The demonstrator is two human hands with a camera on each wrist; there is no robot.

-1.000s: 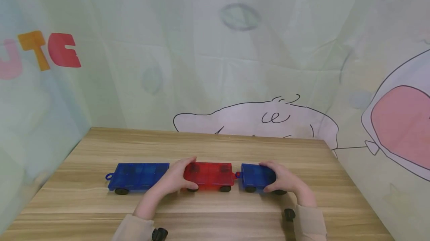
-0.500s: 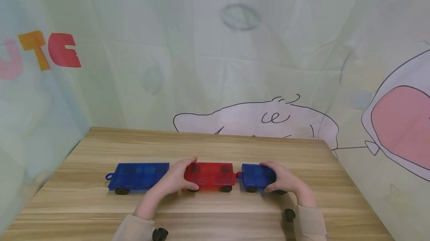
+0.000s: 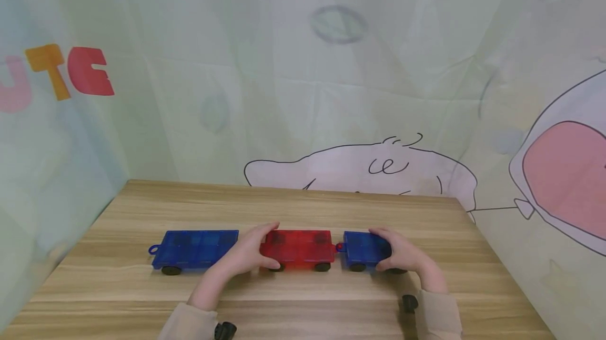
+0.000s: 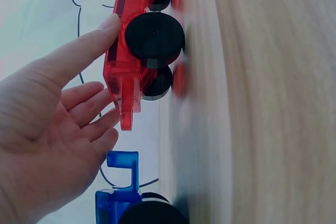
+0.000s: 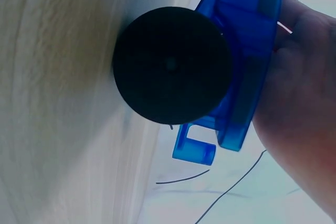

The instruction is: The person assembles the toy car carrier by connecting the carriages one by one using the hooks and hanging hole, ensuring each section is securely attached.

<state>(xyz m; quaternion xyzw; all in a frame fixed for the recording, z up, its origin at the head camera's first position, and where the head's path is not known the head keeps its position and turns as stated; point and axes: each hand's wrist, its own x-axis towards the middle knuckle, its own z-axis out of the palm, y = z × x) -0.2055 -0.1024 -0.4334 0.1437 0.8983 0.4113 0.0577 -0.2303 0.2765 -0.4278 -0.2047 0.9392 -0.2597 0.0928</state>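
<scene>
In the head view three see-through toy train cars on black wheels stand in a row. The left hand point(image 3: 246, 250) holds the left end of the red car point(image 3: 300, 249), thumb on the near side and fingers behind. A small coupling links that car's right end to the short blue car point(image 3: 361, 248). Around that blue car's right part, the right hand point(image 3: 400, 250) grips with thumb and fingers. The right wrist view shows its blue hook point(image 5: 194, 150) hanging free. Left of the left hand, the longer blue car point(image 3: 196, 248) stands apart; its hook point(image 4: 123, 158) faces the red car's tab point(image 4: 127, 108).
The cars stand on a wood-grain table point(image 3: 303, 308). Behind and beside it hangs a pale printed curtain point(image 3: 265, 66) with cartoon drawings and letters. A small black wrist camera point(image 3: 224, 330) sits at the left sleeve, another black wrist camera point(image 3: 409, 303) at the right.
The red car and the short blue car have shifted slightly right together, and the right hand with them. The left hand has barely moved. The longer blue car has stayed put.
</scene>
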